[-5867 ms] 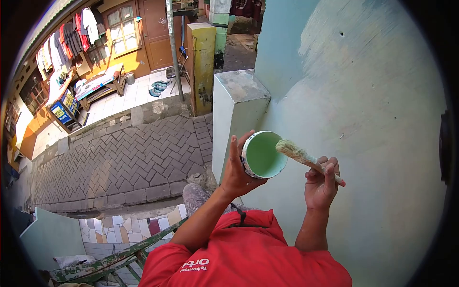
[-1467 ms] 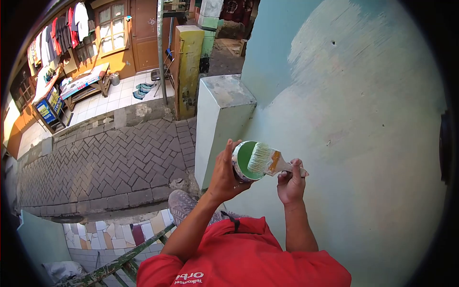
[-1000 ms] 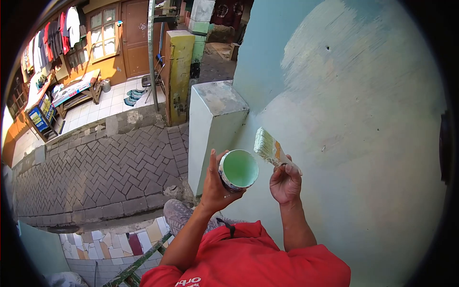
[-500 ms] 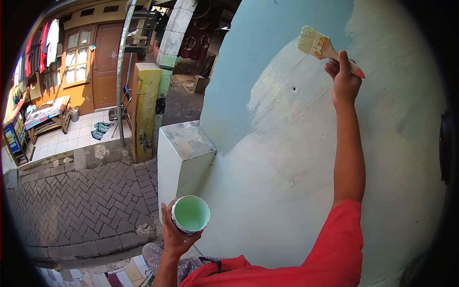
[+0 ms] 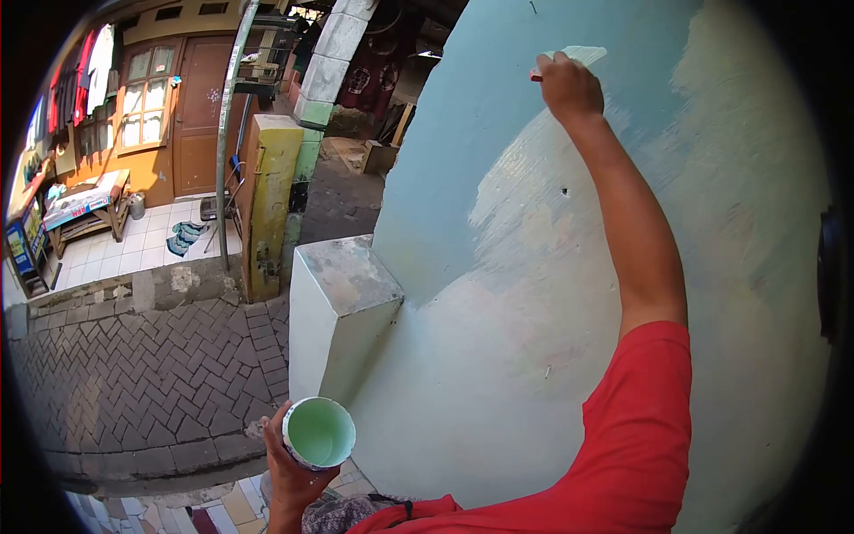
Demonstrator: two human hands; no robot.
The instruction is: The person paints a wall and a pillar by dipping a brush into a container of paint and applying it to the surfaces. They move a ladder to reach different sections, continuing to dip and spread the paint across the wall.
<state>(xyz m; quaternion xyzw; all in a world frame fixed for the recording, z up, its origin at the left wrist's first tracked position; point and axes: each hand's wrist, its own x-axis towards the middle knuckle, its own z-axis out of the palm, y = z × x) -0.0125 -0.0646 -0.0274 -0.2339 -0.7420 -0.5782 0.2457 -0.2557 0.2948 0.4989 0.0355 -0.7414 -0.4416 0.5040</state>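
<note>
My right hand (image 5: 572,89) is raised to the upper part of the wall (image 5: 498,356), closed around a paintbrush (image 5: 535,76). Only the red end of its handle shows clearly; my fingers hide most of the rest. Just beyond the knuckles lies a pale, wet-looking patch (image 5: 587,55) on the blue paint. Low down, my left hand (image 5: 292,481) grips a round paint pot (image 5: 307,464) from its left side and underneath. Light green paint (image 5: 318,432) shows inside the pot, which is tilted so its mouth faces me.
A square-topped pillar (image 5: 347,276) juts out beside the wall. A nail (image 5: 547,372) and a small hole (image 5: 564,191) mark the wall. Left are a paved lane (image 5: 151,374), a yellow post (image 5: 269,205) and a tiled porch with a bench (image 5: 84,209). Mosaic tiling (image 5: 222,507) lies below.
My right hand has moved up and left with the brush, turning so the handle end points left. A pale patch now shows by it. The pot in my left hand has shifted down and left.
</note>
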